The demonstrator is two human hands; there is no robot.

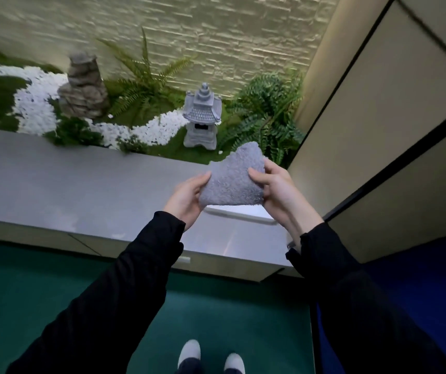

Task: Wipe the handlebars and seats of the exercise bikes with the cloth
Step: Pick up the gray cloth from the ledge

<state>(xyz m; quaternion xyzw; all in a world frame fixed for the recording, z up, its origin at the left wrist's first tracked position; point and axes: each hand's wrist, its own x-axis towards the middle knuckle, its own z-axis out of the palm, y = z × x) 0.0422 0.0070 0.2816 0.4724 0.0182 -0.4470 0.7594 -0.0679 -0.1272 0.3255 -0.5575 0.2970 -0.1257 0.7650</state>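
no bike shows here, only a grey counter (81,184) and a stone lantern (202,117) beyond it, so this looks like readying the cloth (232,182); the next move calls for turning to find a handlebar or seat. the left hand (186,198) curls its fingers round the cloth's left edge. the cloth is held up over the counter, and the right hand (275,187) pinches its right edge.

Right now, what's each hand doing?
Left hand: holds the grey cloth by its left edge.
Right hand: grips the same cloth's right edge.
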